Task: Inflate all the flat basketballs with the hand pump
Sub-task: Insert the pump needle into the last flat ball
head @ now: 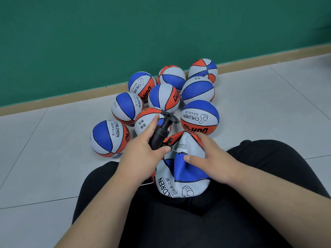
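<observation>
Needle at the valve of the flat basketball [180, 176] in the lap.

Head view: the left hand [141, 154] is closed around the black hand pump [160, 133], whose long axis tilts up and away, its needle [174, 150] pointing right toward the valve [179, 153]. The right hand [209, 154] lies spread, pressing the crumpled ball beside it. Nine round basketballs [164, 97] sit on the floor [259, 113] beyond.

we are sitting on the tiled floor [268, 104] with a flat basketball [180, 176] crumpled in our lap. our left hand [141, 151] is gripping the black hand pump [161, 133], its needle meeting the ball's valve, while our right hand [211, 156] is pinning the ball. round basketballs [163, 97] are clustering by the green wall [125, 33].
</observation>
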